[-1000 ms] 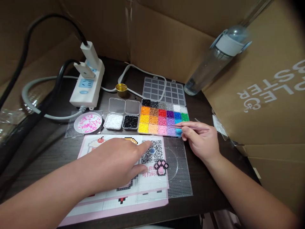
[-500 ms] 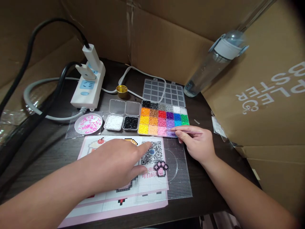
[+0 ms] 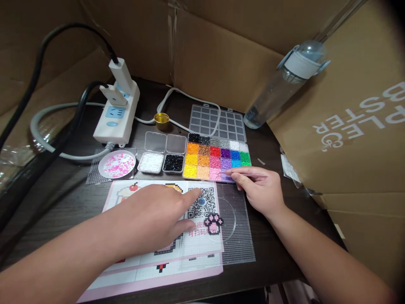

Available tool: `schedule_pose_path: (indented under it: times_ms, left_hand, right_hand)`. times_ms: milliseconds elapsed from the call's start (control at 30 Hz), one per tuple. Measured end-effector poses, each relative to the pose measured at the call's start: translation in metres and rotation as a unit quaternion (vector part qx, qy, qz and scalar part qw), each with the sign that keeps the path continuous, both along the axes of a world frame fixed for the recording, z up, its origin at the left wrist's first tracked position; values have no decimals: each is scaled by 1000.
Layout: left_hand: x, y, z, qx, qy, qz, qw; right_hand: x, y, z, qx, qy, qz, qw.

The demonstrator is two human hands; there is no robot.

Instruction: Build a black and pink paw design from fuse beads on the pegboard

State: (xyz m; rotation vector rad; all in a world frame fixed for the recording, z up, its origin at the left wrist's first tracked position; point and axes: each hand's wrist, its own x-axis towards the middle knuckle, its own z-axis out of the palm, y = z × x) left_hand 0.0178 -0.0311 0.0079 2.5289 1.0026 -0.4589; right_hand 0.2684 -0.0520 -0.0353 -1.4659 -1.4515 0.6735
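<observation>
Pinching slim, shiny tweezers (image 3: 242, 174) between thumb and fingers, the right hand (image 3: 262, 192) holds their tips at the light pink beads in the front row of a divided bead box (image 3: 215, 161). Each compartment carries small plastic beads of one colour, among them yellow, orange, brown, red, purple, blue, green, grey and black. Its clear gridded lid (image 3: 218, 122) lies open behind. To the left stand two small square boxes with raised lids, one full of white beads (image 3: 151, 162), the other of glossy black beads (image 3: 173, 163). Further left, one round white dish (image 3: 107, 169) holds scattered pink and whitish beads, on a clear studded mat. One smooth, gold-coloured cup (image 3: 161, 121) sits near the white cable.

The left hand (image 3: 164, 215) is spread over the printed sheets (image 3: 126, 274), index finger extended and thumb apart, holding nothing visible. Just beside that thumb lies one paw-shaped bead piece (image 3: 213, 223), black-edged and pink inside, above the sheets and near the larger clear studded mat (image 3: 242, 236). Two plugs fill part of a white power strip (image 3: 115, 122) on the dark wood-grained worktop (image 3: 272, 261); one transparent bottle (image 3: 275, 99) leans by the cardboard.
</observation>
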Motion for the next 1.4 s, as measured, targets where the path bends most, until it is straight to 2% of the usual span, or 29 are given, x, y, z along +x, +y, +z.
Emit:
schedule_pose_path:
  times_ms: [700,867,933,1000,1100,1167,1267,1400]
  left_hand:
    - [-2,-1,-4,8,7,-3,1000]
    - [0,0,-3,-1,17,-4,1000]
    - [0,0,-3,9,17,-12,1000]
    - [-1,0,-3,9,16,-16,1000]
    - [0,1,-4,0,11,-13,1000]
    - [0,2,-5,1,9,-9,1000]
    - [0,2,-8,2,11,-10,1000]
    - [-2,2,-11,13,6,-16,1000]
  right_hand:
    - [-2,1,0,-14,11,-16,1000]
    - [4,-4,4,-6,26,5,1000]
    - [10,-9,6,-4,40,37,998]
    - [16,-13,7,-11,60,111,992]
    - [25,-14,4,-26,109,274,955]
    - [28,-13,0,-37,135,347,928]
    - [29,-9,-4,-49,142,392,908]
    - [25,-8,-3,-34,137,411,901]
